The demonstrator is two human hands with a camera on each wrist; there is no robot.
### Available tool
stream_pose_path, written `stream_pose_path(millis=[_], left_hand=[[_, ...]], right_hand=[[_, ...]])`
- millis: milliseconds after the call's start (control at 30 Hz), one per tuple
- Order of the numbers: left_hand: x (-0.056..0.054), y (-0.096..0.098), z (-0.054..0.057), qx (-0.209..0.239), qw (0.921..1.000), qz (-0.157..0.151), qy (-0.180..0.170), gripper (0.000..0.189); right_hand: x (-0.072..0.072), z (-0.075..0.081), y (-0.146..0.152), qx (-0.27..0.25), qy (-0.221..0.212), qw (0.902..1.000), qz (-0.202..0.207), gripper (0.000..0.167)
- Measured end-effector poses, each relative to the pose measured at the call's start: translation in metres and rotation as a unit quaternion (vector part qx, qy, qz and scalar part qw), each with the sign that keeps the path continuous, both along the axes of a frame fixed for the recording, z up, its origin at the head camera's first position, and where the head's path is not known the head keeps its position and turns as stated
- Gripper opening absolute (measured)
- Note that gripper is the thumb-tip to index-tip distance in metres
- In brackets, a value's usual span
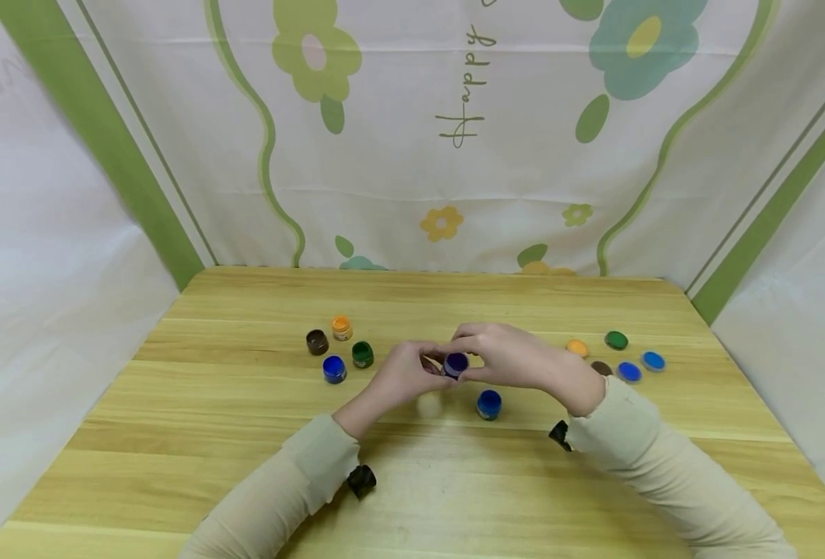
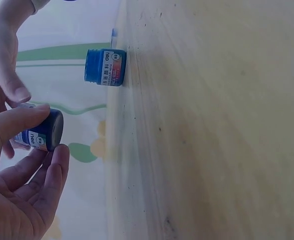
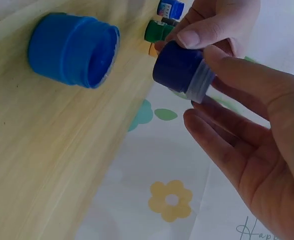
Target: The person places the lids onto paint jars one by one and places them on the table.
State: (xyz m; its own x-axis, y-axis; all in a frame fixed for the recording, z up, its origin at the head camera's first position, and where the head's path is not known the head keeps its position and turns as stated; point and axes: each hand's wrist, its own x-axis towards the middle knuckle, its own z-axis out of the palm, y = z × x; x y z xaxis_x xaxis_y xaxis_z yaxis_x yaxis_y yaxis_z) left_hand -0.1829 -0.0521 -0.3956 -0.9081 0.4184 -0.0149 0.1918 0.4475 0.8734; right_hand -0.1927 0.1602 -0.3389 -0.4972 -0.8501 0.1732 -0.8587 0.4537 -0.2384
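A small dark blue paint jar [image 1: 457,365] is held up between both hands above the table. My left hand [image 1: 407,374] grips the jar's body between thumb and fingers, with its base showing in the left wrist view. Around the translucent band [image 3: 201,82] at the jar's top, my right hand [image 1: 506,355] pinches with thumb and fingers. Whether that band is a lid or the neck, I cannot tell. Just in front of the hands, a lighter blue paint jar [image 1: 489,404] stands uncovered on the table.
To the left stand several uncovered jars: brown [image 1: 317,341], orange [image 1: 342,328], green [image 1: 362,354] and blue [image 1: 334,369]. On the right lie round lids: orange [image 1: 576,348], green [image 1: 617,340], brown [image 1: 601,367], and two blue lids [image 1: 629,373]. A printed cloth [image 1: 377,171] hangs behind the wooden table [image 1: 426,497].
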Motion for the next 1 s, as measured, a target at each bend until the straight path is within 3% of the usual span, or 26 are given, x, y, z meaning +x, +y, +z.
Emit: stream_pose_path(millis=[167,433,700,900,1000], left_hand=[[0.0002,-0.0013,-0.0008,0.006,1.0000,0.003,-0.002,0.041],[0.0013,-0.0014,-0.0024,0.010,0.9999,0.004,0.002,0.039],[0.0013,-0.0021,-0.0021,0.012,0.9999,0.007,-0.005,0.040],[0.0019,-0.0004,-0.0020,0.008,0.9999,0.009,0.005,0.039],[0.0023,-0.0003,-0.0019,0.006,0.9999,0.008,0.005,0.038]], right_hand=[[-0.0019,-0.0002,0.0017,0.006,0.002,1.0000,0.003,0.030],[0.0007,0.0015,0.0002,0.034,-0.013,0.9978,-0.057,0.031],[-0.0006,0.0013,0.0049,0.003,-0.017,0.9998,-0.006,0.036],[-0.0004,0.0001,0.0042,0.016,-0.026,0.9987,-0.040,0.026],[-0.0007,-0.0008,0.0041,0.009,-0.024,0.9989,-0.038,0.030]])
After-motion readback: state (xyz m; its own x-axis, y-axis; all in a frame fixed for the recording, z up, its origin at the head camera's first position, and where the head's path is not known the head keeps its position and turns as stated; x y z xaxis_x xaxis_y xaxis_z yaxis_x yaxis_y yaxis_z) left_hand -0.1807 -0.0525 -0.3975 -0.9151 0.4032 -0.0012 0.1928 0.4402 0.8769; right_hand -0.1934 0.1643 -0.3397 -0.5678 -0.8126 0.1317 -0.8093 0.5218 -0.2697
